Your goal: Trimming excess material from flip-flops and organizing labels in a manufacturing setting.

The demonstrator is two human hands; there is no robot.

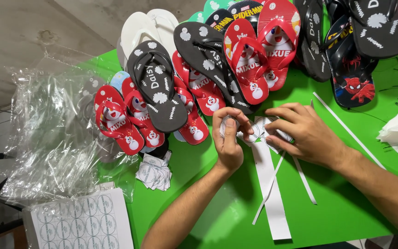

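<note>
centrally, left hand [229, 138] pinches small round sticker [227, 125], fingers narrow around it, above green worktop [337, 207]. right hand [302, 131] presses white sticker strip [269, 184] flat on worktop, fingers spread, gripping nothing. red flip-flops [247, 60] and black flip-flops [155, 85] just beyond hands. sticker sheet [81, 223] lower left, clear plastic bags [51, 138] beside it.
</note>
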